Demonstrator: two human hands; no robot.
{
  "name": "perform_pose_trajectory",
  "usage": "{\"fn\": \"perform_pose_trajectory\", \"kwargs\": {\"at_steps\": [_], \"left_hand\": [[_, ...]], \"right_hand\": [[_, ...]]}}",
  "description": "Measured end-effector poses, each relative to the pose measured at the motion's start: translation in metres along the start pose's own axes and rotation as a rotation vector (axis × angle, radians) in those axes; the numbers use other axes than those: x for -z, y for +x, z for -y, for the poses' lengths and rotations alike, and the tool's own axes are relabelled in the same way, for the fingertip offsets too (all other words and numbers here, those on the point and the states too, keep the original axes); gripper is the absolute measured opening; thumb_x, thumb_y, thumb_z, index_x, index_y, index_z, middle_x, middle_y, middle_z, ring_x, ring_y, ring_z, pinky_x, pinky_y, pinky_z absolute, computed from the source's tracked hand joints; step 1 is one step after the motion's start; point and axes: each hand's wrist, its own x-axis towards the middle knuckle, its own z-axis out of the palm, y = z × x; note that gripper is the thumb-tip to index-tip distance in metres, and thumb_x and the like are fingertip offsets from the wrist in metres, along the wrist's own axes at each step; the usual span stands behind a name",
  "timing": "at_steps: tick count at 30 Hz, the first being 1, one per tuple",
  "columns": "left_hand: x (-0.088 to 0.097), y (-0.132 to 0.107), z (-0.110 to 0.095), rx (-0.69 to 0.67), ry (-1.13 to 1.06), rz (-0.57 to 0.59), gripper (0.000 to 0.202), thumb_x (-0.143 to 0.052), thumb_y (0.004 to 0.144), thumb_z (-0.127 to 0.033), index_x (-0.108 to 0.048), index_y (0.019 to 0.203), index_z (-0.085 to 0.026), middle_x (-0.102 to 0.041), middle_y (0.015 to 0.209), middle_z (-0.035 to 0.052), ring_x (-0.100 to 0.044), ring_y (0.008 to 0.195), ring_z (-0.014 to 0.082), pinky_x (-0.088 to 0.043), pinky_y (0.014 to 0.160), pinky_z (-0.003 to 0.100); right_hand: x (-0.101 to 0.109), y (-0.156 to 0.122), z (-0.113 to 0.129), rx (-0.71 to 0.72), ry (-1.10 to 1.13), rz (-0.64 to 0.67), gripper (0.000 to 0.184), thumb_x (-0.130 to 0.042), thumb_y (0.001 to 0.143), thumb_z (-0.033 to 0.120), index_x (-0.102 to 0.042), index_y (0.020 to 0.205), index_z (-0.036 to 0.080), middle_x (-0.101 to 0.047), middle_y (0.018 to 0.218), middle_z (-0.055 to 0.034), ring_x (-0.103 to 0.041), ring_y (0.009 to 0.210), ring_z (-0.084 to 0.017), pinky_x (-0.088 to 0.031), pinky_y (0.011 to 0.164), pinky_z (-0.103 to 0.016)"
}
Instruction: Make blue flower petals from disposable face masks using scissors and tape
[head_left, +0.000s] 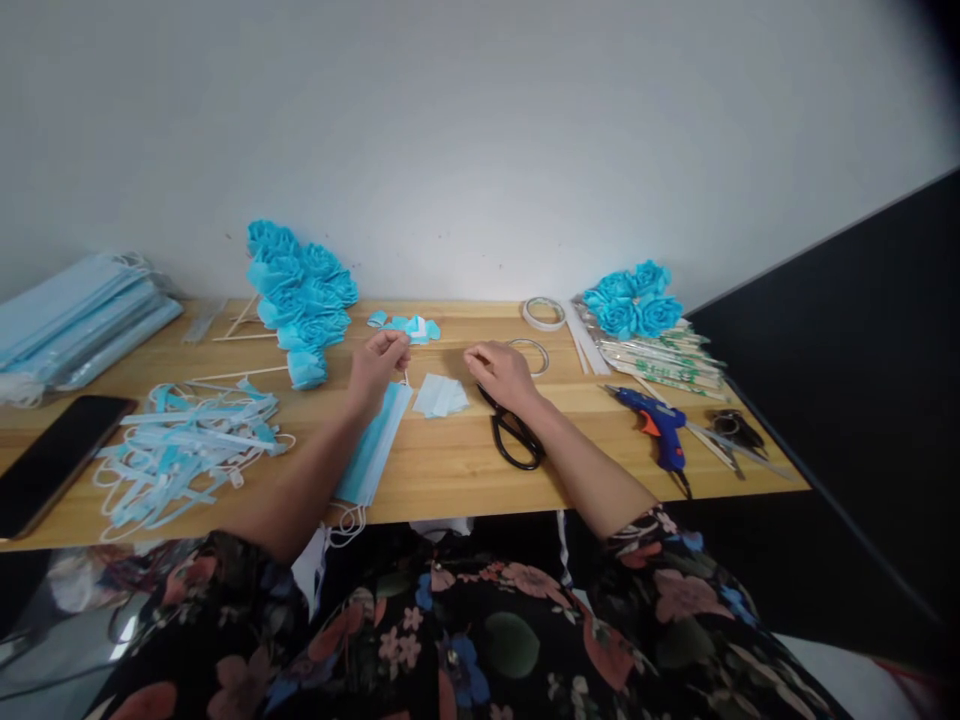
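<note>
Soft, moderately bright light falls on the wall [480,190], palest around its middle and greyer toward the corners. A faint shadow lies on the tabletop [450,460] beside the right hand [501,372]. Fine detail looks slightly smeared — the wide view stretches the sides, and blackness rounds off the upper-right corner.

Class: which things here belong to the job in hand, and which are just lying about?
Likely for the job: blue mask, cut pieces, black scissors, blue flowers, glue gun, tape roll.
Probably just lying about: phone, heaped strips.
</note>
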Motion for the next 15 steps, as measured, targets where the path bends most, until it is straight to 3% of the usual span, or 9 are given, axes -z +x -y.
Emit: {"fn": "perform_pose_trajectory", "kwargs": {"at_steps": [4,9,15], "left_hand": [[0.010,0.010,0.008,0.032,-0.007,-0.103,0.026,-0.070,0.072,-0.037,-0.066,0.087,-0.015,-0.060,0.064,-0.0030,-0.048,0.051,0.0074,-0.037,0.051,0.021],[0.012,0.015,0.012,0.045,-0.059,-0.195,0.059,-0.067,0.071,-0.030,-0.059,0.127,-0.014,-0.067,0.075,-0.0025,-0.051,0.048,0.0068,-0.037,0.049,0.021],[0.005,0.011,0.009,0.059,-0.054,-0.082,0.048,-0.065,0.074,-0.026,-0.062,0.120,-0.013,-0.066,0.068,-0.0032,-0.053,0.050,0.0074,-0.040,0.050,0.020]], "right_hand": [[-0.002,-0.001,0.001,0.002,-0.020,0.045,0.019,-0.055,0.095,0.025,-0.070,0.085,0.021,-0.073,0.084,-0.0056,-0.061,0.081,-0.020,-0.039,0.073,-0.030],[-0.003,-0.003,0.002,0.020,-0.043,0.075,0.021,-0.054,0.096,0.025,-0.072,0.086,0.021,-0.074,0.084,-0.0057,-0.062,0.082,-0.021,-0.041,0.073,-0.031],[-0.005,-0.003,0.003,0.158,0.000,0.181,0.016,-0.059,0.097,0.029,-0.073,0.100,0.023,-0.076,0.098,-0.0060,-0.064,0.095,-0.023,-0.045,0.086,-0.036]]}}
